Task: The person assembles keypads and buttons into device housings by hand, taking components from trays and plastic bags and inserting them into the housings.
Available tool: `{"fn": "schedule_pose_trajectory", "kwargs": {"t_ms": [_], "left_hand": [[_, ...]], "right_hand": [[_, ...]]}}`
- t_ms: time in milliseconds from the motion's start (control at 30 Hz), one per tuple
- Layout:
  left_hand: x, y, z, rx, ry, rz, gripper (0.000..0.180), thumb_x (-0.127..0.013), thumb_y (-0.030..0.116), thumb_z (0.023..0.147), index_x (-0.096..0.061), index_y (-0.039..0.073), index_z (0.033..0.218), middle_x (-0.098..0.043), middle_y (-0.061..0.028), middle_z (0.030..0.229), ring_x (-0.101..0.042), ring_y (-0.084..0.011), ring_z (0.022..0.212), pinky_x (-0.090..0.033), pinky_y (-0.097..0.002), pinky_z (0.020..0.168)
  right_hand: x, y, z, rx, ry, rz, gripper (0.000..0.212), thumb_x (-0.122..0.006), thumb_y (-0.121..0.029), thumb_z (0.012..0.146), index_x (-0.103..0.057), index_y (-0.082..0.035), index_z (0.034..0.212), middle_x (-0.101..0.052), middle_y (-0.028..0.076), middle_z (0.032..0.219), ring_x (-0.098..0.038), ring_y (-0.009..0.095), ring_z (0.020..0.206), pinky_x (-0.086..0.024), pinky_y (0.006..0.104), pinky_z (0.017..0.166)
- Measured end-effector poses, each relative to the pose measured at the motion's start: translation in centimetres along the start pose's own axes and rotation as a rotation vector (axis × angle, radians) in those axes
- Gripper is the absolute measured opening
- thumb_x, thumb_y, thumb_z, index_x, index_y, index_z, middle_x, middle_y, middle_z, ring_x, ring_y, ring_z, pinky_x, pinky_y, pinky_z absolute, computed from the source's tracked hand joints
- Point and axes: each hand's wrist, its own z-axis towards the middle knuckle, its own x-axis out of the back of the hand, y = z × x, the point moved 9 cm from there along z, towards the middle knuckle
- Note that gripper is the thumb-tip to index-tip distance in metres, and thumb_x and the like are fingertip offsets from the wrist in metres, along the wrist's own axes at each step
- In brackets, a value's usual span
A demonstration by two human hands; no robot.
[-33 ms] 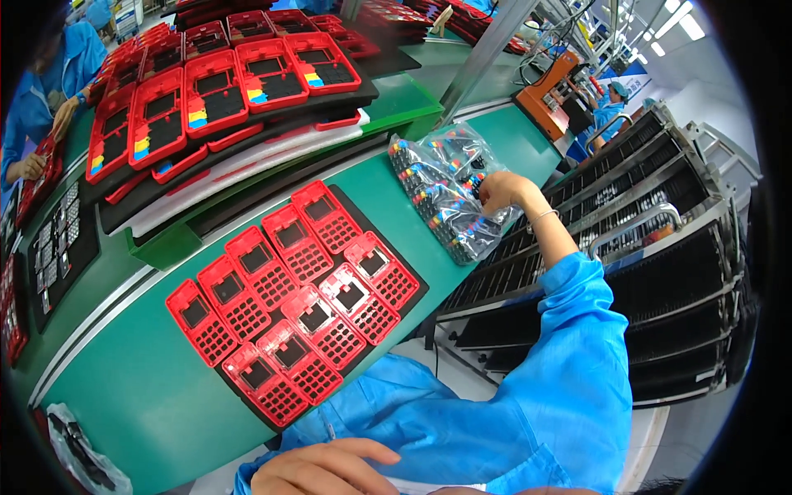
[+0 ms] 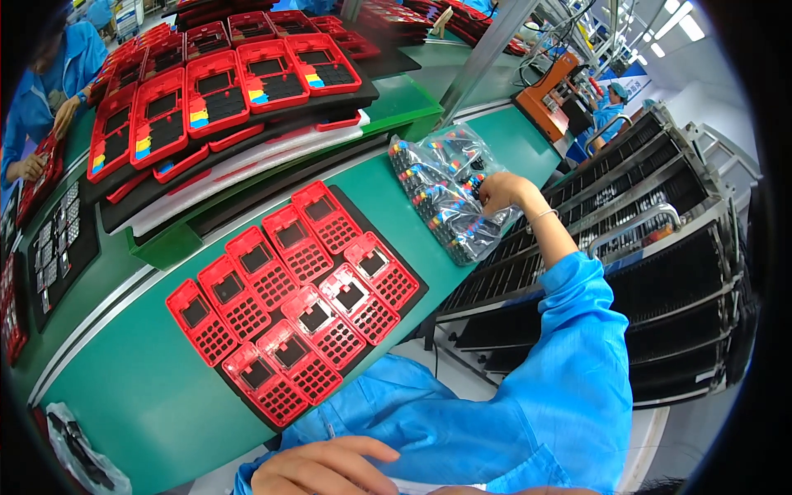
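My right hand [image 2: 503,194] reaches to the clear plastic bag [image 2: 493,235] at the right of the bench, its fingers curled together by the opening. Black keypads [image 2: 429,194] with small coloured keys lie in rows inside; what the fingertips grip, if anything, is hidden. My left hand [image 2: 326,466] is at the lower edge, close to my body, open with fingers stretched and nothing in it. Between the hands, red plastic housings [image 2: 218,334] with a window opening and a grid of key holes lie in two rows on a black mat [image 2: 417,276].
Beyond a green ledge [image 2: 412,107], stacked trays hold red housings [image 2: 216,91] with black keypads fitted. A metal rack [image 2: 660,289] stands right of the bench. A plastic bag of dark parts [image 2: 82,454] lies near left. An orange machine [image 2: 549,95] and co-workers are farther off.
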Motion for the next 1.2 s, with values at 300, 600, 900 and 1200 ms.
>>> {"fn": "schedule_pose_trajectory", "kwargs": {"t_ms": [300,600,900,1200], "left_hand": [[0.8,-0.3,-2.3,-0.047,-0.018,0.116,0.045,-0.056,0.045,0.105,-0.063,0.001,0.116,-0.064,-0.03,0.122,-0.064,-0.0448,0.108,-0.046,-0.0665,0.098],[1.4,-0.5,-3.1,-0.038,0.028,0.183,0.052,-0.052,0.049,0.107,-0.062,0.002,0.124,-0.061,-0.0287,0.126,-0.063,-0.0432,0.109,-0.046,-0.0643,0.097],[2.1,0.2,-3.5,0.06,0.14,0.239,0.035,-0.06,0.041,0.105,-0.064,0.009,0.117,-0.061,-0.0229,0.13,-0.066,-0.0434,0.107,-0.05,-0.0683,0.095],[2.2,0.5,-4.7,0.007,0.209,0.128,0.038,-0.063,0.028,0.1,-0.067,-0.002,0.123,-0.057,-0.0335,0.137,-0.062,-0.0483,0.121,-0.042,-0.0678,0.107]], "right_hand": [[0.2,-0.4,1.4,0.013,-0.088,0.042,0.051,-0.085,-0.039,0.063,-0.078,-0.003,0.099,-0.074,0.014,0.077,-0.073,0.03,0.072,-0.056,0.042,0.063],[0.3,-0.7,1.8,-0.018,-0.107,0.037,0.052,-0.085,-0.037,0.065,-0.073,-0.004,0.103,-0.072,0.013,0.076,-0.072,0.025,0.065,-0.055,0.0406,0.058],[1.4,-0.1,1.4,0.096,0.088,0.097,0.064,-0.087,-0.039,0.062,-0.065,-0.003,0.11,-0.073,0.014,0.085,-0.072,0.029,0.068,-0.056,0.0418,0.061],[0.0,-0.4,1.3,0.028,0.067,-0.023,0.057,-0.084,-0.039,0.065,-0.068,-0.006,0.11,-0.073,0.016,0.089,-0.072,0.033,0.079,-0.056,0.0439,0.069]]}}
